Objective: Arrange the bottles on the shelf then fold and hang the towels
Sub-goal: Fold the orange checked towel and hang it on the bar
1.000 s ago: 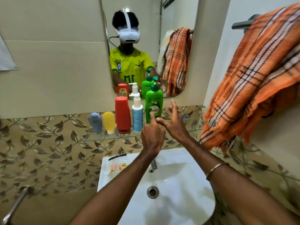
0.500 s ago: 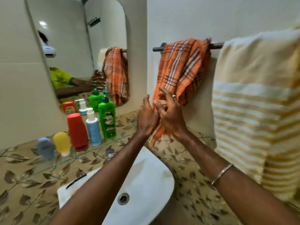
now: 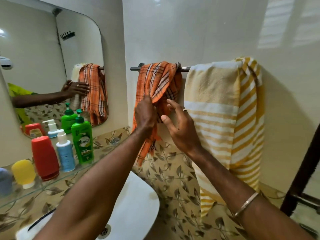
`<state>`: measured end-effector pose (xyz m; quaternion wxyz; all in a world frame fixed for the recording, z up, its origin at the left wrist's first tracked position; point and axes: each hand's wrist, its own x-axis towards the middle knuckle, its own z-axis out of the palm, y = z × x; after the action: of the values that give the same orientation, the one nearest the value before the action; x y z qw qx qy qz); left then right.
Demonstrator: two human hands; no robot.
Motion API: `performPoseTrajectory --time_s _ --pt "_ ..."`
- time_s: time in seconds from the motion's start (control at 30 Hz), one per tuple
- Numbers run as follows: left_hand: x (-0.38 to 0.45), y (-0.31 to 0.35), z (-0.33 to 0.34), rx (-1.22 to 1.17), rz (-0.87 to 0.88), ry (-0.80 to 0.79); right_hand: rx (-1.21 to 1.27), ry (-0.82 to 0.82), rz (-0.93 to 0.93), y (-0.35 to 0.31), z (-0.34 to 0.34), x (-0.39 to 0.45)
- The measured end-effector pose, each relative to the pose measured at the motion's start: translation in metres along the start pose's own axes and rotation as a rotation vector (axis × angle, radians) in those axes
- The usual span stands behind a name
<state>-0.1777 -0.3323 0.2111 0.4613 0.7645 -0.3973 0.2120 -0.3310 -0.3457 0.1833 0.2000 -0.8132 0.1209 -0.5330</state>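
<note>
Bottles stand in a row on a glass shelf (image 3: 52,185) at the lower left of the frame: a grey-blue one (image 3: 5,181) cut off at the edge, then a yellow bottle (image 3: 23,172), a red bottle (image 3: 45,157), a blue pump bottle (image 3: 65,151) and a green pump bottle (image 3: 83,140), with a mirror (image 3: 43,66) above them. A white sink (image 3: 138,205) sits below. At centre, an orange plaid towel (image 3: 155,80) hangs bunched on a metal rail (image 3: 135,68); the left hand (image 3: 144,115) pinches its folds with curled fingers. Just beside it, the right hand (image 3: 180,129) hovers with fingers spread and loosely bent, holding nothing. On the right, a yellow striped towel (image 3: 223,118) drapes over the same rail.
</note>
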Motion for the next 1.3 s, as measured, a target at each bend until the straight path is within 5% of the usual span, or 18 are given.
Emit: performPoseTrajectory --time_s 0.27,0.57,0.97,1.2,1.3 --pt "-0.030 -0.009 -0.044 0.012 0.004 0.280 0.007 -0.119 -0.012 0.012 0.006 0.017" --pt "-0.090 -0.002 -0.106 -0.143 -0.016 0.238 0.498 -0.290 -0.044 -0.025 0.043 0.025" --pt "-0.179 0.004 -0.191 -0.399 -0.240 0.382 0.664 -0.579 -0.241 -0.102 0.035 -0.029" --pt "-0.214 0.024 -0.236 -0.379 -0.213 0.263 0.470 -0.179 -0.334 -0.142 0.027 -0.078" --pt "-0.230 0.033 -0.252 -0.257 -0.170 0.095 0.499 -0.153 -0.265 -0.145 0.013 -0.113"
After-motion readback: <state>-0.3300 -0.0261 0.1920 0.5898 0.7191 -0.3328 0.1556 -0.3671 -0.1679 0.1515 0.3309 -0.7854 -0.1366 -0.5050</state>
